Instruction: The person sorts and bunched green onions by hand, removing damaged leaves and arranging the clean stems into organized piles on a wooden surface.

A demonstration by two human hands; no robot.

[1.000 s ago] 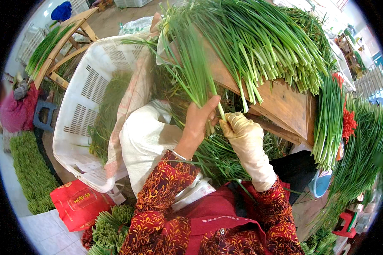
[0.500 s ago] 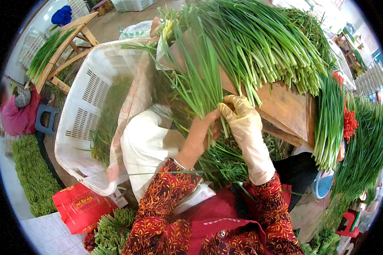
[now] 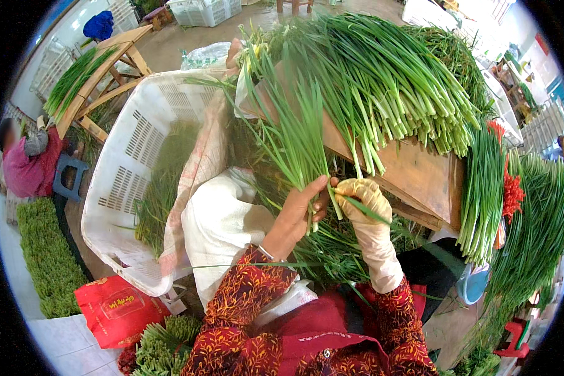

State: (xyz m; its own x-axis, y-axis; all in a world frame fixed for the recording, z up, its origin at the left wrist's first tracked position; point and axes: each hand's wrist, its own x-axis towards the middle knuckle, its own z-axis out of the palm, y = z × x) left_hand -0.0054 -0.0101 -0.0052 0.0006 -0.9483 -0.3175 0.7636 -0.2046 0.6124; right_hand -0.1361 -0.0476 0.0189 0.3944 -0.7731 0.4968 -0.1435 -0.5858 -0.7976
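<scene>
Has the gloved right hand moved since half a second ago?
Yes. Judged against the wooden board, the gloved right hand has come lower in the view, toward the wearer's body and away from the board's near edge.

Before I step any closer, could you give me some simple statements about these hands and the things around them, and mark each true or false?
The left hand grips a bunch of long, slender green stalks. True.
Both hands are bare. False: the right hand wears a pale yellow glove.
A thick heap of similar green stalks lies on a brown wooden board. True.
No container stands left of the hands. False: a large white perforated plastic basket is there.
A glossy red bag is left of the dark-red leaf-patterned sleeves. True.
</scene>
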